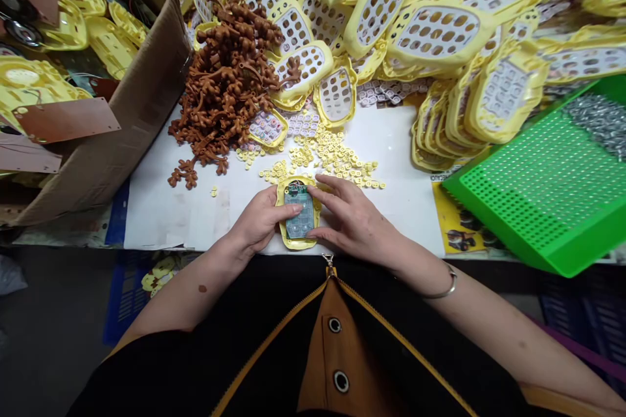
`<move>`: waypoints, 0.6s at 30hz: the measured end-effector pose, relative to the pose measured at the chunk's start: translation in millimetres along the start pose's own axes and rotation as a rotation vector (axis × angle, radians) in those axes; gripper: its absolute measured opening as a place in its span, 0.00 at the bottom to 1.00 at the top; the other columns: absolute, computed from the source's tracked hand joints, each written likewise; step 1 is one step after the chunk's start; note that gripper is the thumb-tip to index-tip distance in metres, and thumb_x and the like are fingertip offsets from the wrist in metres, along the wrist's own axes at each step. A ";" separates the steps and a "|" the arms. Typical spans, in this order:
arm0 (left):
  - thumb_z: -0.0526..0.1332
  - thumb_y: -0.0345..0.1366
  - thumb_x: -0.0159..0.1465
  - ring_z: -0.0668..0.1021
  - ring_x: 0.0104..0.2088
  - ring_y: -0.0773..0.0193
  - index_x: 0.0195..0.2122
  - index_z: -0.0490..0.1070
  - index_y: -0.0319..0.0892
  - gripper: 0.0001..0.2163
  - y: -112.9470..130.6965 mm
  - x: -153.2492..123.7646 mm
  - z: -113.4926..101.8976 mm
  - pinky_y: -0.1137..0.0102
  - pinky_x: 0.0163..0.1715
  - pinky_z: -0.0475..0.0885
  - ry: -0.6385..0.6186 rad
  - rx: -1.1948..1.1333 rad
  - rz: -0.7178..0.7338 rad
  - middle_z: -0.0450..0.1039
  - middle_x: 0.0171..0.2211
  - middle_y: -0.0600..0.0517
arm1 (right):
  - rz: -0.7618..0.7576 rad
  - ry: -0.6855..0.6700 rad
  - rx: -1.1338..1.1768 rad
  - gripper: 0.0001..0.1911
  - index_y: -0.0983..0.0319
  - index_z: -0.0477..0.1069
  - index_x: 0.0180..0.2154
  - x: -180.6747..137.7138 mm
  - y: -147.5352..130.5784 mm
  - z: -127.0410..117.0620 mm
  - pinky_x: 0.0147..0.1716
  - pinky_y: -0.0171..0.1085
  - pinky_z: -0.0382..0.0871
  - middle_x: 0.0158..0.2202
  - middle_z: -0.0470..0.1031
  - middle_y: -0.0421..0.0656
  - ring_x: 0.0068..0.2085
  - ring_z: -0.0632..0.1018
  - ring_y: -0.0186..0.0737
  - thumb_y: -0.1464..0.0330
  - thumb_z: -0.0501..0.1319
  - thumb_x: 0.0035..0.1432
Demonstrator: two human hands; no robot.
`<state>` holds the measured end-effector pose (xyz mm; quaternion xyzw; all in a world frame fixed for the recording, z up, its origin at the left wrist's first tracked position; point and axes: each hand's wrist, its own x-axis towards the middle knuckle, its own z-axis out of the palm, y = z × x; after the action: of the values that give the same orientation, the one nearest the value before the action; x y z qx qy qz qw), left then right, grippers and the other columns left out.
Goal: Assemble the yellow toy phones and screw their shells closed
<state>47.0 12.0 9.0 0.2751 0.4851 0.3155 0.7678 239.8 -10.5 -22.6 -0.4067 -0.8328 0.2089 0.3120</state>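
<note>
A yellow toy-phone shell [298, 245] lies open side up just above the table's front edge. Inside it sits a blue-green circuit board [296, 225], with thin wires at its upper end. My left hand [267, 218] is closed round the shell's left side, its thumb lying over the board. From the right, my right hand [349, 215] spans the board, index finger at the upper right corner and thumb at the lower right edge. Small yellow button pieces [337, 153] are scattered just beyond both hands.
Brown molded plastic parts [229, 78] are heaped at the left back, near a cardboard box [147, 71] of yellow shells. Many perforated yellow shells [435, 32] pile across the back. A green basket [528, 202] with metal screws [599, 120] stands at right.
</note>
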 end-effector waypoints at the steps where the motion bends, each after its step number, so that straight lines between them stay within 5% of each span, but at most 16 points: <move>1: 0.71 0.30 0.48 0.78 0.34 0.63 0.38 0.74 0.37 0.15 0.0 -0.4 0.4 0.67 0.40 0.72 0.000 -0.003 -0.004 0.79 0.34 0.50 | 0.001 0.010 -0.009 0.33 0.63 0.58 0.60 -0.4 0.2 0.9 0.51 0.57 0.72 0.56 0.64 0.61 0.57 0.69 0.57 0.53 0.59 0.58; 9: 0.71 0.26 0.45 0.77 0.34 0.64 0.39 0.72 0.39 0.19 -3.5 -5.3 7.0 0.68 0.38 0.71 0.116 -0.029 0.035 0.78 0.34 0.52 | -0.029 0.042 -0.051 0.32 0.61 0.55 0.62 0.4 -2.2 0.1 0.51 0.57 0.71 0.56 0.63 0.61 0.57 0.69 0.57 0.58 0.59 0.60; 18: 0.72 0.25 0.44 0.78 0.35 0.64 0.42 0.70 0.38 0.22 1.3 -5.5 27.7 0.69 0.38 0.72 0.067 -0.024 0.094 0.77 0.35 0.52 | 0.017 0.089 -0.027 0.33 0.56 0.56 0.62 -3.9 -1.0 -11.6 0.53 0.59 0.68 0.58 0.64 0.57 0.58 0.68 0.56 0.54 0.59 0.59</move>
<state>70.3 5.4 23.5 0.2778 0.4933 0.3661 0.7386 249.0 -13.2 -15.1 -0.4267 -0.8176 0.1818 0.3413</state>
